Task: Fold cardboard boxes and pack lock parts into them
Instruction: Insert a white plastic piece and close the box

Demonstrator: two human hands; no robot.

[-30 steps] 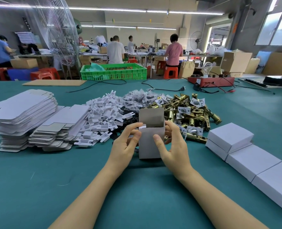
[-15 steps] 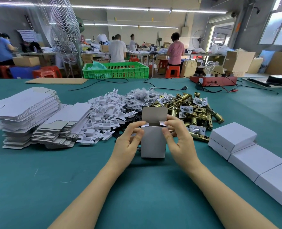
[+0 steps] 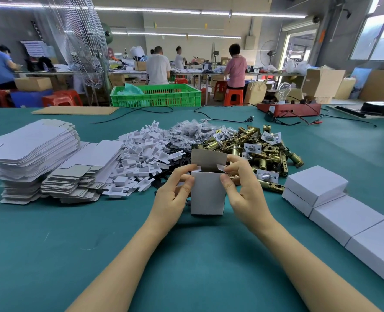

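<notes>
A small grey-white cardboard box (image 3: 207,194) stands upright on the green table (image 3: 73,244), its top lid flap raised and both side flaps turned inward. My left hand (image 3: 175,194) grips its left edge, thumb and forefinger on the left side flap. My right hand (image 3: 242,190) grips the right edge, fingers on the right side flap. Behind the box lies a heap of brass lock latches (image 3: 258,149), a pile of white plastic inserts (image 3: 141,158) and bagged small parts (image 3: 186,131). The inside of the box is hidden.
Stacks of flat box blanks (image 3: 33,158) stand at the left. Closed white boxes (image 3: 335,206) run in a row along the right. A green crate (image 3: 157,95), cables and a red device (image 3: 290,109) sit at the far edge. People work at benches behind.
The box has stayed upright between my hands. My fingers have shifted up to the side flaps and pressed them inward at the open top.
</notes>
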